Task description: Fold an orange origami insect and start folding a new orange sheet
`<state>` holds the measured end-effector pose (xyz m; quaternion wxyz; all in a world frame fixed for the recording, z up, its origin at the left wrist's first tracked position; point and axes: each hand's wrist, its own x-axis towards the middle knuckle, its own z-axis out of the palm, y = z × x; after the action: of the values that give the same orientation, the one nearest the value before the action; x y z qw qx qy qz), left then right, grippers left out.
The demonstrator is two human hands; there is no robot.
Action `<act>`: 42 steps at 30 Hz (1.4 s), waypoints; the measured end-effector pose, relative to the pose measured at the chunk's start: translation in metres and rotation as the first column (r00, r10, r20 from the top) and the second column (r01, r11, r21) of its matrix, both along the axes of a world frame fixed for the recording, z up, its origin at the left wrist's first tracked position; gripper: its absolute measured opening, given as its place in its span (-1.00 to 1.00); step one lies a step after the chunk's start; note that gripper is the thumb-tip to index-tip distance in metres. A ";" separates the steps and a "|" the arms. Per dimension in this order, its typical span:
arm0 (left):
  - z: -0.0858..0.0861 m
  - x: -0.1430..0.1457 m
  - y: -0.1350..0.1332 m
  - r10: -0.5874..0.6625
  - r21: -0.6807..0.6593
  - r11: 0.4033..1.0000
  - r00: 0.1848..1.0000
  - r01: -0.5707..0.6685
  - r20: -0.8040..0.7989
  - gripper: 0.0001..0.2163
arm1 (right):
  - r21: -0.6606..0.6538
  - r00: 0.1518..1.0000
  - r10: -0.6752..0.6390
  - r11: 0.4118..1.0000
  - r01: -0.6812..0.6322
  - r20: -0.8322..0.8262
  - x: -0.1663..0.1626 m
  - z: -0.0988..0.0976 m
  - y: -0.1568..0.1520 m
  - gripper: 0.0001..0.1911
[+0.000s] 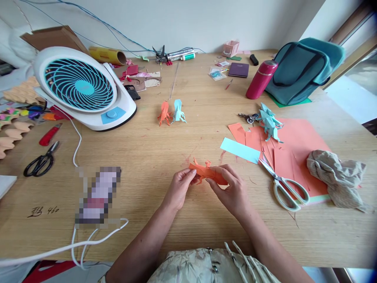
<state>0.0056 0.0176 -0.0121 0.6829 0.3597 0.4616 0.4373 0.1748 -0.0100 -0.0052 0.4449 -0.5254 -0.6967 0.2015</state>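
An orange folded-paper figure (203, 170) with thin legs is held just above the table's front part. My left hand (180, 188) pinches its left end between thumb and fingers. Over its right part, my right hand (231, 188) grips with thumb and fingers closed on the paper. Farther back stand a finished-looking orange paper figure (164, 113) and a light blue one (178, 111), side by side. A light blue paper strip (240, 149) lies to the right of my hands, its right end by the tips of white-handled scissors (287, 190).
Orange paper sheets (306, 137) lie at right, with blue paper figures (269, 122), keys (249, 118) and a crumpled cloth (337, 173). A pink bottle (262, 79) and teal bag (297, 70) stand behind. At left are a fan (85, 88), black scissors (41, 161) and a white cable (97, 244).
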 end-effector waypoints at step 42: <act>0.023 -0.029 0.007 0.327 0.673 0.255 0.593 0.695 -0.736 -0.74 | -0.446 0.777 0.013 0.813 -0.375 -0.629 0.005 0.003 0.006 -0.69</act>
<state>-0.0237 0.0250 0.0107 0.1027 0.8969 0.2912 0.3166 0.1798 -0.0044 -0.0021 0.4473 -0.4603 -0.4843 0.5946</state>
